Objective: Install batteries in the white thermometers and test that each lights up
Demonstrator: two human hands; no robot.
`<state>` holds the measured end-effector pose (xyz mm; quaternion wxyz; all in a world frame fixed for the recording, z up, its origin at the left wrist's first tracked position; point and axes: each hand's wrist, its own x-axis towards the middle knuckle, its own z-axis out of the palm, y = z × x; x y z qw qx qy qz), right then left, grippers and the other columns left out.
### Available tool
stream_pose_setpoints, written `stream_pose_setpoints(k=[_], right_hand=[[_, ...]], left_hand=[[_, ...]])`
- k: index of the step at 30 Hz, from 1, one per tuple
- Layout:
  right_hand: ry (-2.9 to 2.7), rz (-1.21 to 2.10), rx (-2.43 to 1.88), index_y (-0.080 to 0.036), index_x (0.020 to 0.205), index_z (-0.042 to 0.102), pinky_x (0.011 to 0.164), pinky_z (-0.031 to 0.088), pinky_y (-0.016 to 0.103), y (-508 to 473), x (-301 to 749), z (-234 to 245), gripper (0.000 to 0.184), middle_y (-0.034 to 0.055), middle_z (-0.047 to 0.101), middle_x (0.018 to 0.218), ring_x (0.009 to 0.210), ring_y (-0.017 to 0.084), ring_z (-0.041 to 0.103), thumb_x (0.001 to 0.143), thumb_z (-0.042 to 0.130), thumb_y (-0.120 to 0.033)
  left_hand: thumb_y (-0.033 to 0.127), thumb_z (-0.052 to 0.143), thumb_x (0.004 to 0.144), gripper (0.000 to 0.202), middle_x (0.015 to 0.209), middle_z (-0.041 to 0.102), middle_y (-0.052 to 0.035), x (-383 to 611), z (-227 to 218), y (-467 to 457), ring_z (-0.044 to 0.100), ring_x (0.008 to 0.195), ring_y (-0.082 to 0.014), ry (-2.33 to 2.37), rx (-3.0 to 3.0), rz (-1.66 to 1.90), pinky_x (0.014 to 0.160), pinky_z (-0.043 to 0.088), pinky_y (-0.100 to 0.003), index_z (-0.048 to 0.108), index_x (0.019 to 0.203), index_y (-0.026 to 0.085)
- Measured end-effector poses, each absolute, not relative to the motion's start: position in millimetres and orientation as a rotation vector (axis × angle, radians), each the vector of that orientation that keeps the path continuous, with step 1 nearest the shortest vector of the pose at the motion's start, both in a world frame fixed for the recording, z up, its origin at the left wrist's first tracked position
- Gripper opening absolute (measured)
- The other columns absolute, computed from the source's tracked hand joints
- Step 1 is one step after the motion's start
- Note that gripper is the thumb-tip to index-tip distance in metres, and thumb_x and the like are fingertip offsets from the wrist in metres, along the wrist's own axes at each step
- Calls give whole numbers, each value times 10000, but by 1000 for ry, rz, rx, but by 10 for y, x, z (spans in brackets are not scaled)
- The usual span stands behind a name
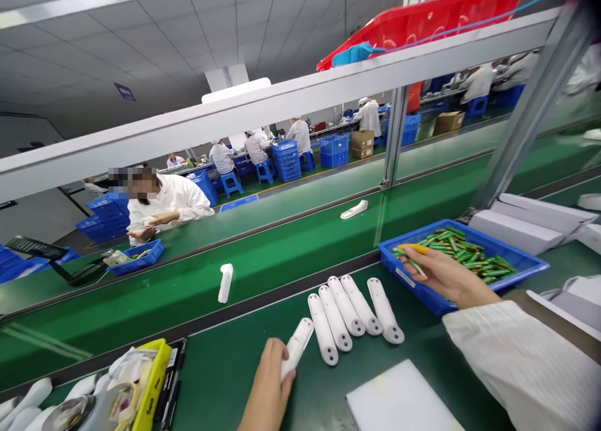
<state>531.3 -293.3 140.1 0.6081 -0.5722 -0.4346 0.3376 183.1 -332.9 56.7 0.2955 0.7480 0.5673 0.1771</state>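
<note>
My left hand (268, 387) is closed round a white plastic handset (297, 345) at the near edge of the green bench. To its right, several more white handsets (350, 312) lie side by side. My right hand (441, 273) reaches into a blue tray (432, 296) of green batteries (464, 253) and pinches one green battery (416, 266); its forefinger wears a yellow finger cot (413, 248).
Two white handsets (225, 283) (354, 209) lie on the green conveyor belt beyond. A white card (404, 400) lies near me. White boxes (530, 221) are stacked at right. A yellow tray (154, 381) with tape sits at lower left. A person in white (164, 206) works opposite.
</note>
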Motion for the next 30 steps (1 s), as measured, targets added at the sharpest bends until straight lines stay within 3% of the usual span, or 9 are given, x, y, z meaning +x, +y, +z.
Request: stream_pose_setpoints(k=[4, 7, 11, 15, 19, 22, 24, 27, 30], right_hand=[[-1044, 1145, -1141, -154, 759, 588, 348, 240, 162, -2798, 4855, 1616, 494, -24, 470, 570, 456, 54, 375, 519, 825, -516], [-1000, 1400, -879, -169, 716, 519, 333, 150, 139, -2766, 4439, 1784, 420, -102, 344, 473, 388, 14, 227, 601, 820, -437], [-1006, 1552, -687, -167, 695, 500, 333, 92, 151, -2864, 3885, 1936, 366, -118, 316, 431, 353, 2, 164, 685, 788, -394], [-1089, 1643, -675, -140, 778, 581, 374, 169, 151, -2997, 3474, 1944, 363, -43, 501, 548, 398, 10, 295, 699, 770, -440], [-1171, 1650, -729, -148, 829, 621, 410, 226, 162, -3085, 3217, 1854, 352, 18, 599, 649, 446, 29, 358, 751, 711, -480], [-1348, 1468, -824, -175, 823, 638, 431, 306, 190, -3140, 3077, 1775, 288, 25, 615, 661, 478, 67, 421, 805, 652, -462], [-1531, 1208, -879, -207, 822, 650, 495, 395, 217, -3190, 2991, 1724, 183, 27, 634, 722, 568, 112, 519, 846, 616, -385], [-1839, 790, -909, -232, 853, 638, 576, 445, 247, -3270, 2880, 1650, 119, 22, 640, 794, 668, 149, 584, 898, 538, -278], [-2061, 617, -898, -219, 801, 589, 509, 406, 259, -3291, 2808, 1580, 166, 9, 586, 709, 565, 142, 529, 915, 505, -305]], left_hand=[[133, 576, 676, 455, 911, 627, -31, 1689, 1003, -3151, 600, 868, -214, 1499, 1752, 779, 835, 438, -344, 515, 1118, 227], [211, 674, 669, 625, 927, 643, -24, 1679, 1478, -3099, 609, 877, -211, 1330, 1531, 1251, 792, 461, -321, 459, 1253, 261], [317, 790, 618, 514, 912, 634, -36, 1659, 1771, -3001, 627, 880, -199, 977, 1022, 1641, 735, 508, -266, 600, 1082, 200], [354, 812, 617, 520, 911, 625, -21, 1573, 1649, -2842, 623, 849, -152, 664, 536, 1801, 747, 531, -237, 626, 1080, 203], [344, 590, 859, 305, 791, 545, 3, 1478, 1576, -2791, 531, 626, -49, 320, 286, 1855, 621, 507, -150, 596, 1110, 172], [370, 362, 961, 334, 710, 453, 12, 1435, 1624, -2816, 439, 515, -32, 222, 229, 1830, 454, 414, -103, 570, 1100, 148], [378, 317, 970, 357, 698, 417, 16, 1430, 1656, -2836, 414, 497, -33, 224, 216, 1823, 424, 388, -103, 561, 1073, 140], [372, 351, 962, 314, 709, 401, 16, 1445, 1673, -2861, 402, 504, -34, 263, 242, 1825, 437, 390, -109, 558, 1038, 148], [372, 462, 922, 256, 714, 402, 16, 1460, 1671, -2880, 391, 515, -41, 335, 356, 1856, 444, 393, -118, 570, 1026, 164]])
